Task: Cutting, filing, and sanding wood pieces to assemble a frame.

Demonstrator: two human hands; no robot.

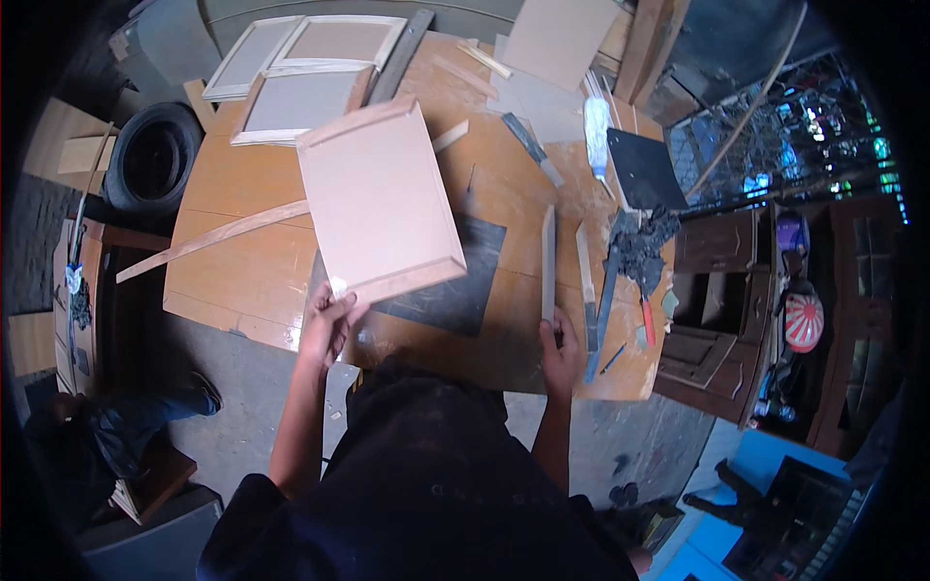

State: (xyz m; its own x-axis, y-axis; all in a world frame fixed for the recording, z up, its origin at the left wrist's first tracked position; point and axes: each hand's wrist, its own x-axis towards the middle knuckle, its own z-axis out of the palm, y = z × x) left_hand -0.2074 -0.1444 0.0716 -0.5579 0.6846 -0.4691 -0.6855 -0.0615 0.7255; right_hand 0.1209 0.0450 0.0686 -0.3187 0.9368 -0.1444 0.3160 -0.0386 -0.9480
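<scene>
A: What do we see at the left?

B: Our left hand (327, 324) grips the near corner of a framed panel (380, 203), tilted up over the wooden surface (242, 261).

A: And rightward?

B: A dark sheet (455, 281) lies under it. Our right hand (559, 356) is closed on the near end of a wooden strip (548, 261). 2 more strips (585, 281) lie just beside.

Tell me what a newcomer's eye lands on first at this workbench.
First, the framed brown panel, held tilted over the middle of the wooden table by the left hand at its near corner. Next, the right hand gripping the near end of a thin wooden strip to the panel's right. More framed panels are stacked at the table's far left.
</scene>
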